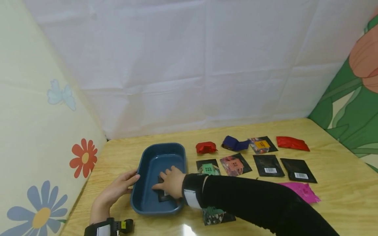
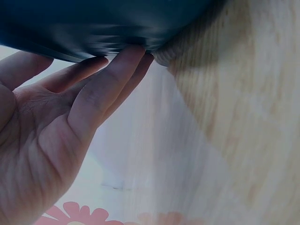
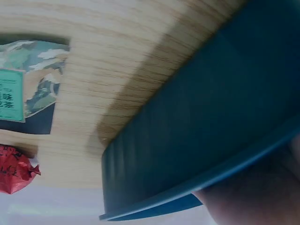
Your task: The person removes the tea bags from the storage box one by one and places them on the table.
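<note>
A dark blue plastic basin (image 1: 149, 164) stands on the table. My left hand (image 1: 116, 188) rests its extended fingers against the outside of the basin's left wall; the left wrist view shows these fingers (image 2: 105, 91) touching it. Inside the basin is my right hand (image 1: 172, 182), fingers spread over a black packet (image 1: 162, 197) on the basin floor. That packet is partly hidden under the hand. In the right wrist view the basin wall (image 3: 187, 136) covers most of the hand.
Right of the basin lie several flat black packets (image 1: 268, 165), a red pouch (image 1: 292, 143), a small red wrapped piece (image 1: 206, 147), a purple wrapper (image 1: 234, 143) and a pink packet (image 1: 302, 191). A green-labelled packet (image 1: 217, 218) lies partly under the right sleeve. White cloth (image 1: 165, 65) hangs behind.
</note>
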A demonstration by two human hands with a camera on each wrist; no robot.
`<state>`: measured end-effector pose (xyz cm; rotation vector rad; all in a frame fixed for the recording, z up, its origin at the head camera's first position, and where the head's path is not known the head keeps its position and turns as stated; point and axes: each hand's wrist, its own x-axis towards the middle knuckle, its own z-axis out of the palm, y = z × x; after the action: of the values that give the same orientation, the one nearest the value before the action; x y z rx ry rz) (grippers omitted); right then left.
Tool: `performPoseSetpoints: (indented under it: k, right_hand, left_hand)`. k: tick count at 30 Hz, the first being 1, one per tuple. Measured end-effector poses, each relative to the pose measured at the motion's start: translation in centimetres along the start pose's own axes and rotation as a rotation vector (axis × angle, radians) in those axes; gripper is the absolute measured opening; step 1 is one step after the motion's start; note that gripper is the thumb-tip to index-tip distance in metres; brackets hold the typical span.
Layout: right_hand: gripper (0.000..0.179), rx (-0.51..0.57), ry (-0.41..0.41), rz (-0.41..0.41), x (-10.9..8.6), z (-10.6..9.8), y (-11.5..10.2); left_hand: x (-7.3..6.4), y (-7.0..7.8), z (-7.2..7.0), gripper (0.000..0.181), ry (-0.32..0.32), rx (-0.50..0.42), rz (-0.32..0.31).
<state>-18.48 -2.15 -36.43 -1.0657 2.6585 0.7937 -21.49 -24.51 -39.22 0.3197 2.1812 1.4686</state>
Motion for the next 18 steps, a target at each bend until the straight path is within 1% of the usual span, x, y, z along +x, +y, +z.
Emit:
performPoseSetpoints:
  k: [4, 7, 9, 14, 18]
  right_hand:
    - [0.099, 0.005, -0.011, 0.011, 0.33, 0.26, -0.22]
    - [0.106, 0.025, -0.021, -0.011, 0.55, 0.4, -0.07]
    - [0.109, 0.04, -0.044, -0.023, 0.7, 0.48, 0.14]
    - [0.106, 0.063, -0.085, -0.022, 0.82, 0.63, 0.55]
    - [0.103, 0.081, -0.066, -0.033, 0.62, 0.59, 0.67]
  left_hand:
    - [-0.02, -0.07, -0.03, 0.067, 0.001, -0.003, 0.0]
    - [-0.05, -0.01, -0.05, 0.066, 0.004, -0.001, 0.002]
    - [-0.06, 0.04, -0.04, 0.066, 0.006, 0.003, 0.002]
    - [-0.1, 0.07, 0.05, 0.065, 0.018, 0.01, -0.001]
    - [-0.09, 0.04, 0.14, 0.064, 0.018, 0.002, 0.007]
